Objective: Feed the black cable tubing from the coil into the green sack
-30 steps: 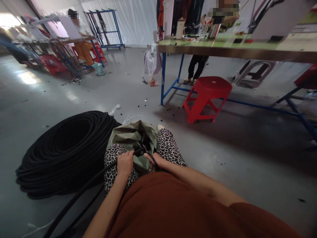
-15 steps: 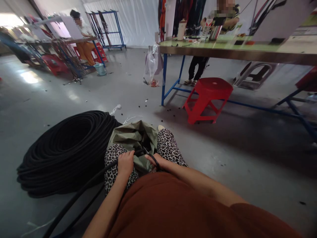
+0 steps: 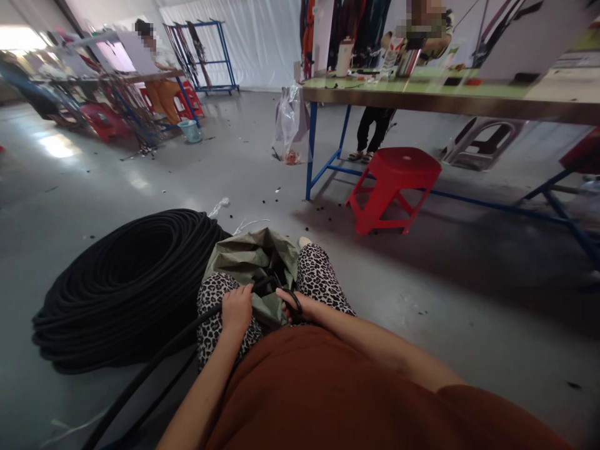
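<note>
My left hand [image 3: 237, 309] is wrapped round a thick black rope [image 3: 162, 356], which runs back past my left leg toward the lower left. The rope's front end [image 3: 260, 284] sticks out beyond my fingers, over an olive-green sack [image 3: 239, 253] between my knees. In my right hand [image 3: 300, 305] is a pair of scissors [image 3: 295, 301]; a black handle loop shows, and the blades lie near the rope's end, hard to make out. Dark pieces inside the sack are too shadowed to name. A big coil of black rope [image 3: 126, 281] lies on the floor at my left.
Ahead to the right stand a red stool [image 3: 396, 187] and a long table [image 3: 445, 97] with blue legs; a person [image 3: 429, 44] is behind it. A clear plastic bag [image 3: 291, 128] hangs at its left end. Small black scraps dot the grey floor [image 3: 225, 169].
The scissors have shifted slightly; their bright blades, visible earlier at the rope, hardly show now. My right fingers have moved a little, while my left hand stays on the rope almost unmoved.
</note>
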